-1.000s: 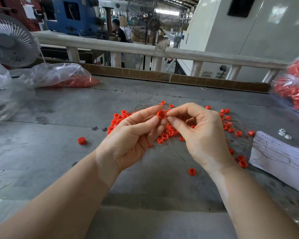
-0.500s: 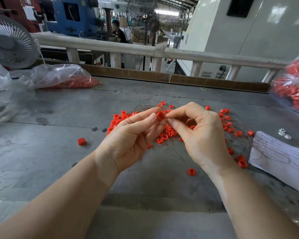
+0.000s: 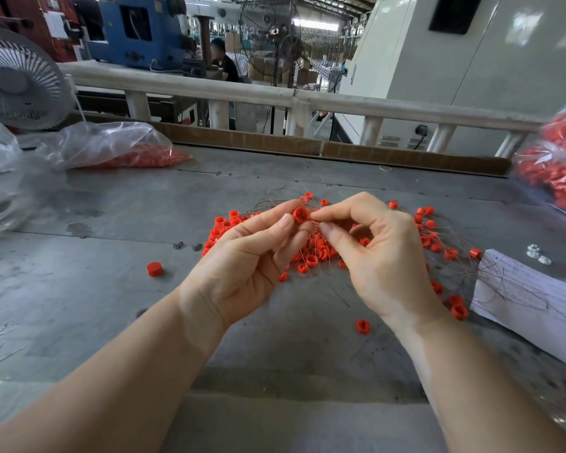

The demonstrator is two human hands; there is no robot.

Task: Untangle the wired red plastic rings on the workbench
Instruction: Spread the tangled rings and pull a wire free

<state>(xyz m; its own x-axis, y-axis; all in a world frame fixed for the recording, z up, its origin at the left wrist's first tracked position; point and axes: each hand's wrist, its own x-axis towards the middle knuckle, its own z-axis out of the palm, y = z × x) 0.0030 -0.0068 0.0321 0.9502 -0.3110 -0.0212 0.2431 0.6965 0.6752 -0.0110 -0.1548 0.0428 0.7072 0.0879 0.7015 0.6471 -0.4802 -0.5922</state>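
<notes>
Left hand [image 3: 242, 256] pinched one ring [image 3: 300, 215]; right hand [image 3: 383, 253] pinched its wire. Tangled pile [image 3: 311, 250] mid-desk [image 3: 111, 289] mostly unsorted.

The left hand [image 3: 242, 256] and right hand [image 3: 383, 253] hide the middle of the ring pile [image 3: 311, 253]; the wires there are too thin to trace. Right of the pile, the picture's edge cuts off a bag of red rings [image 3: 556, 178], which is blurred, and a paper sheet [image 3: 530, 299]
</notes>
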